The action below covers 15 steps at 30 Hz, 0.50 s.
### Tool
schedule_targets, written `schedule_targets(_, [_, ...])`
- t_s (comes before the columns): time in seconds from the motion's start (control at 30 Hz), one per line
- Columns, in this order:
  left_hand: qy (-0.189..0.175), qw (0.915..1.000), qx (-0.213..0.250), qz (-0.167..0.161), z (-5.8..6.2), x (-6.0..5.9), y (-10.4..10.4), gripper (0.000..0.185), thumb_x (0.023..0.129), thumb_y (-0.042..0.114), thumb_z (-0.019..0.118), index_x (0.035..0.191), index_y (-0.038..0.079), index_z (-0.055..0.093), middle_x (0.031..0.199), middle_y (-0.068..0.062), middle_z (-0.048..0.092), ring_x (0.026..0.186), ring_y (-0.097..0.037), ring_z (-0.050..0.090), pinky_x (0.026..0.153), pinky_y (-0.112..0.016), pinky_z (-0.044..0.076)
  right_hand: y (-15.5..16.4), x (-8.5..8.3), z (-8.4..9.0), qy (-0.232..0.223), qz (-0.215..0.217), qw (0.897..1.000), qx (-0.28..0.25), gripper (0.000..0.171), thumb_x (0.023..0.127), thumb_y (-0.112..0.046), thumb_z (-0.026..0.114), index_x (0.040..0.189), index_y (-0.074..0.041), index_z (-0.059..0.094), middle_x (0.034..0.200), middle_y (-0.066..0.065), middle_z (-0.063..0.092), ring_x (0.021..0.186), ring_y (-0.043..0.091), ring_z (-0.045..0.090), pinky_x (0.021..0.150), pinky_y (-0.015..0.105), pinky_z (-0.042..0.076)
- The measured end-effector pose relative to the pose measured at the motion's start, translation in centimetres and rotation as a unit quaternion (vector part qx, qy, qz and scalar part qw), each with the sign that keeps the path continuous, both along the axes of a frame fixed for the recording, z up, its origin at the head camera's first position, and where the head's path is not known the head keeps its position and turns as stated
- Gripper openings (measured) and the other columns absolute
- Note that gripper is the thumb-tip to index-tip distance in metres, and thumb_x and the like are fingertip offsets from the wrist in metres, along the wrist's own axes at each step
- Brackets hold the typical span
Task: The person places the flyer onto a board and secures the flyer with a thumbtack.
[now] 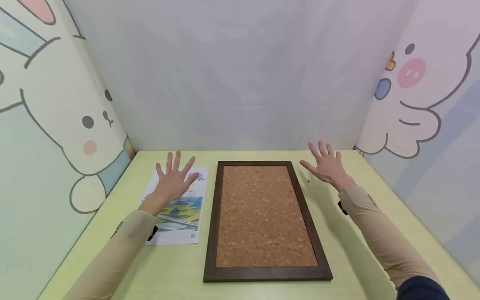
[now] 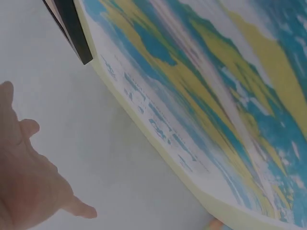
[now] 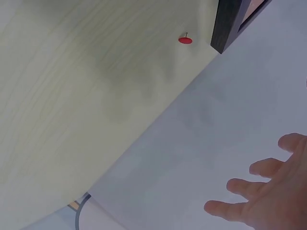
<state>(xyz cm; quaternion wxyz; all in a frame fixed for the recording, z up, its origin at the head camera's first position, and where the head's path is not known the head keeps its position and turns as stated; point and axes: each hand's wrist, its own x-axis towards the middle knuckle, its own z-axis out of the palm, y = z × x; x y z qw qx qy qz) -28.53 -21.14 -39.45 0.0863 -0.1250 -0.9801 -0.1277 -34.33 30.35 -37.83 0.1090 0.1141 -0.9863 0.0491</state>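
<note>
My left hand (image 1: 171, 181) is held above a printed poster (image 1: 178, 239), fingers spread and holding nothing. The poster shows blue and yellow hills, with blue writing near its top. To its right lies a cork board (image 1: 264, 216) in a dark brown frame. My right hand (image 1: 328, 167), also spread and holding nothing, is raised beyond the board's far right side. On the tabletop near the board's frame rests a red thumbtack (image 3: 185, 40), its pin pointing up; it is only a speck in the head view.
The light yellow-green table (image 1: 356, 166) backs onto a plain grey wall panel (image 1: 243, 75). Side panels carry a cartoon rabbit (image 1: 56, 104) on the left and a cartoon pig (image 1: 435, 54) on the right.
</note>
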Motion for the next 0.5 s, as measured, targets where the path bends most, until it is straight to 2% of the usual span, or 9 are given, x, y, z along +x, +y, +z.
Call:
schedule_targets(0.1, [0.013, 0.9997, 0.0, 0.021, 0.7, 0.4, -1.0, 0.066, 0.1, 0.051, 0.037, 0.156, 0.024, 0.014, 0.161, -0.022, -0.013, 0.146, -0.047, -0.017, 0.107, -0.075, -0.008, 0.2, 0.1, -0.1, -0.007, 0.005, 1.0, -0.004, 0.083, 0.094, -0.065, 0.038, 0.157, -0.017, 0.012, 0.159, 0.028, 0.01, 0.143, 0.053, 0.011, 0.104, 0.075, 0.015])
schedule_targets(0.2, [0.025, 0.9988, -0.005, 0.043, 1.1, 1.4, -2.1, 0.067, 0.101, 0.049, 0.038, 0.156, 0.022, 0.012, 0.16, -0.028, -0.005, 0.144, -0.054, -0.006, 0.109, -0.074, -0.002, 0.3, 0.1, -0.3, -0.012, 0.01, 1.0, -0.006, 0.082, 0.095, -0.062, 0.039, 0.156, -0.015, 0.014, 0.158, 0.029, 0.012, 0.142, 0.053, 0.014, 0.104, 0.075, 0.017])
schedule_targets(0.33, [0.028, 0.996, -0.026, 0.081, 1.0, 3.2, -3.5, 0.071, 0.1, 0.047, 0.042, 0.157, 0.02, 0.009, 0.155, -0.036, 0.008, 0.136, -0.062, 0.015, 0.106, -0.074, 0.016, 0.6, 0.3, -0.7, -0.016, 0.019, 1.0, -0.013, 0.079, 0.096, -0.057, 0.043, 0.156, -0.012, 0.017, 0.157, 0.031, 0.015, 0.141, 0.053, 0.018, 0.105, 0.073, 0.02])
schedule_targets(0.4, [0.011, 0.9941, -0.03, 0.104, 0.7, 4.1, -4.2, 0.072, 0.1, 0.046, 0.042, 0.156, 0.016, 0.008, 0.149, -0.04, 0.015, 0.128, -0.064, 0.024, 0.097, -0.073, 0.03, 0.8, 0.4, -0.8, -0.019, 0.028, 0.999, -0.014, 0.077, 0.098, -0.055, 0.043, 0.155, -0.01, 0.017, 0.156, 0.032, 0.016, 0.139, 0.055, 0.021, 0.104, 0.072, 0.022])
schedule_targets(0.5, [-0.06, 0.9871, -0.016, 0.147, 0.3, 5.7, -5.1, 0.076, 0.101, 0.048, 0.038, 0.154, 0.004, 0.006, 0.141, -0.045, 0.02, 0.12, -0.064, 0.028, 0.084, -0.072, 0.038, 1.0, 0.5, -1.1, -0.026, 0.038, 0.999, -0.028, 0.073, 0.099, -0.05, 0.042, 0.155, -0.008, 0.018, 0.155, 0.034, 0.016, 0.137, 0.057, 0.025, 0.103, 0.07, 0.027])
